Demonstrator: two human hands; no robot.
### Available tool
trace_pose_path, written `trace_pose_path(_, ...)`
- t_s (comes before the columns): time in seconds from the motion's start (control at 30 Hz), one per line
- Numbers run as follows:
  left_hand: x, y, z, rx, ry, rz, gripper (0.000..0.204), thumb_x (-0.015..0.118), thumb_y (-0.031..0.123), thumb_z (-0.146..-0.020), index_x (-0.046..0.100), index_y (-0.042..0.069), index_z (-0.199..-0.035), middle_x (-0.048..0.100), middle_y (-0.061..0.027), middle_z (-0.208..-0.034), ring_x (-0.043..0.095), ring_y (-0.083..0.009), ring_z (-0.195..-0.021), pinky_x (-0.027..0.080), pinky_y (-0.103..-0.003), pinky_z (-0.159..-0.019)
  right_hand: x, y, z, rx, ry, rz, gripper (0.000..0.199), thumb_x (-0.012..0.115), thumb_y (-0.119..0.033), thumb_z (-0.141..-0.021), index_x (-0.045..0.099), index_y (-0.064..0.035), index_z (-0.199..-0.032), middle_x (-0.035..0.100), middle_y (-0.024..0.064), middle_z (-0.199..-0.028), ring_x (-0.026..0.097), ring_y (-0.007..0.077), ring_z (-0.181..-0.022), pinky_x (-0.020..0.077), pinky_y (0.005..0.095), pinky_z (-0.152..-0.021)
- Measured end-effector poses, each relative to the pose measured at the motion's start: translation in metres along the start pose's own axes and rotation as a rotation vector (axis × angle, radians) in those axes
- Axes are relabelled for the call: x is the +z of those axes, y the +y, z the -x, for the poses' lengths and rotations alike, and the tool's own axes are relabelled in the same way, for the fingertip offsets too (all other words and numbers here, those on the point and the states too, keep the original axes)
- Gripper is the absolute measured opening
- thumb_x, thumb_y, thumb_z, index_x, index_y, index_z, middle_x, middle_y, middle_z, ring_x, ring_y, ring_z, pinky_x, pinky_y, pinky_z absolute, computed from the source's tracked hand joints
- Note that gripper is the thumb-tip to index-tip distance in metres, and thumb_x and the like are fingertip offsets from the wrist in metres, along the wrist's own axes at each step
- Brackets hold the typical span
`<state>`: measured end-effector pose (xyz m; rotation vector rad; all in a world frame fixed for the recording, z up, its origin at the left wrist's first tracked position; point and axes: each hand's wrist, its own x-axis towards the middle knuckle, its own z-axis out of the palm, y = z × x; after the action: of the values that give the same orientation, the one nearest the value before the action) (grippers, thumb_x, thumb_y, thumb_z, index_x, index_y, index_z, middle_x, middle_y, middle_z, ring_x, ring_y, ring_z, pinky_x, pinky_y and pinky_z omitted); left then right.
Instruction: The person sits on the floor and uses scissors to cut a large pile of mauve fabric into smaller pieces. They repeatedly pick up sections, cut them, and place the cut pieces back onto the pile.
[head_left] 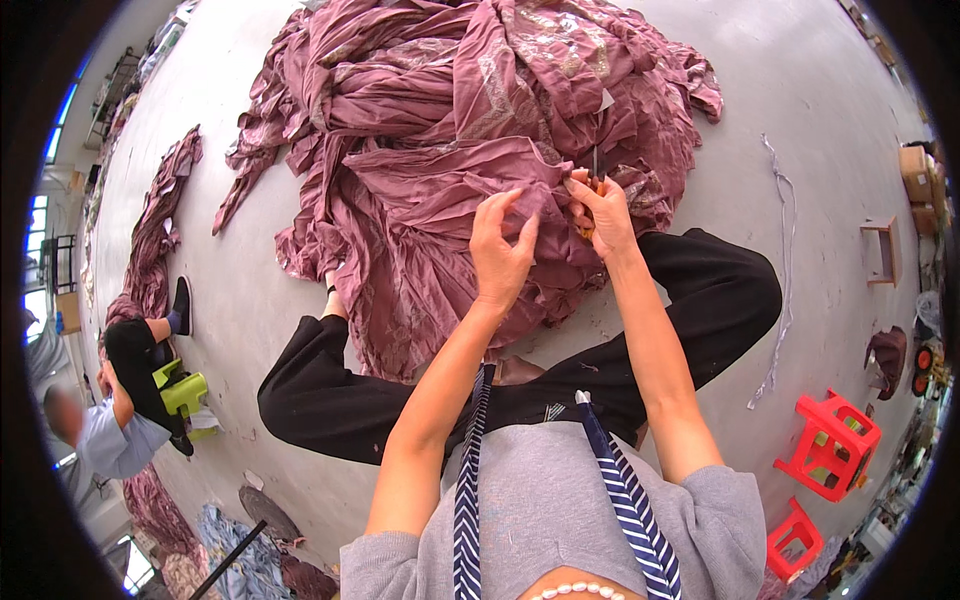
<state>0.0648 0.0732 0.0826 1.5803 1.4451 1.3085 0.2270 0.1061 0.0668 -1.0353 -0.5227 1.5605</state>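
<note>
A large heap of dusty-pink fabric (420,200) with paler patterned patches is piled on the floor in front of me, its near folds lying between my legs. My right hand (605,215) is closed round a pair of small scissors (596,185) with orange handles; the dark blade points away from me over the cloth. Whether its fingertips also pinch the fabric I cannot tell. Just left of it, my left hand (502,250) hovers at the near folds, its fingers bent and the thumb apart, with no cloth visibly gripped.
Two red plastic stools (830,445) stand at the right, near a small wooden stool (880,250). A long pale strip of cloth (782,270) lies on the floor. At the left, another person (120,420) sits on a green stool (182,390) beside more pink fabric (150,250).
</note>
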Motion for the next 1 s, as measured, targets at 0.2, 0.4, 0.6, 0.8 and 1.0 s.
trace_pose_path(0.2,-0.002,0.019,0.001,-0.226,-0.158,0.296,0.046,0.069,0.015,-0.077,0.053,-0.001,-0.118,0.058,-0.0099,-0.108,0.056,-0.0168,-0.100,0.043,-0.028,-0.086,0.030,0.001,0.031,0.066,-0.072,-0.116,0.012,0.067,-0.013,-0.083,0.062,-0.0049,-0.090,0.052,-0.0023,-0.060,0.041,0.0032,-0.043,0.0261,0.0168,-0.037)
trace_pose_path(0.4,-0.018,0.026,0.005,-0.331,-0.110,0.444,0.032,0.063,0.006,-0.079,0.060,-0.001,-0.111,0.063,-0.0003,-0.088,0.054,-0.0042,-0.077,0.043,-0.018,-0.069,0.049,-0.010,0.047,-0.018,-0.078,0.088,0.011,0.065,-0.013,-0.085,0.063,-0.0030,-0.089,0.052,-0.0033,-0.059,0.040,0.0014,-0.044,0.0246,0.0158,-0.038)
trace_pose_path(0.6,-0.036,0.032,0.004,-0.437,-0.105,0.663,0.023,0.058,0.002,-0.085,0.062,-0.001,-0.107,0.063,-0.0015,-0.092,0.054,-0.0045,-0.079,0.043,-0.017,-0.072,0.063,-0.015,0.053,-0.114,-0.058,0.138,0.009,0.062,-0.011,-0.086,0.063,-0.0019,-0.089,0.052,-0.0032,-0.059,0.040,0.0011,-0.045,0.0256,0.0152,-0.039)
trace_pose_path(0.8,-0.046,0.031,0.003,-0.555,-0.074,0.845,0.017,0.063,0.008,-0.085,0.064,0.000,-0.101,0.063,0.0024,-0.082,0.054,-0.0020,-0.070,0.042,-0.015,-0.062,0.065,-0.020,0.055,-0.062,-0.160,0.152,0.012,0.064,-0.014,-0.086,0.063,-0.0017,-0.089,0.055,-0.0025,-0.063,0.042,0.0005,-0.049,0.0271,0.0153,-0.041)
trace_pose_path(1.0,-0.043,0.030,0.008,-0.419,-0.059,0.618,0.012,0.066,0.009,-0.083,0.065,0.001,-0.092,0.062,0.0020,-0.077,0.053,-0.0022,-0.064,0.041,-0.015,-0.057,0.074,-0.011,0.057,-0.300,-0.142,0.586,0.013,0.065,-0.009,-0.084,0.060,-0.0005,-0.092,0.056,-0.0045,-0.074,0.047,0.0000,-0.063,0.0375,0.0137,-0.054)
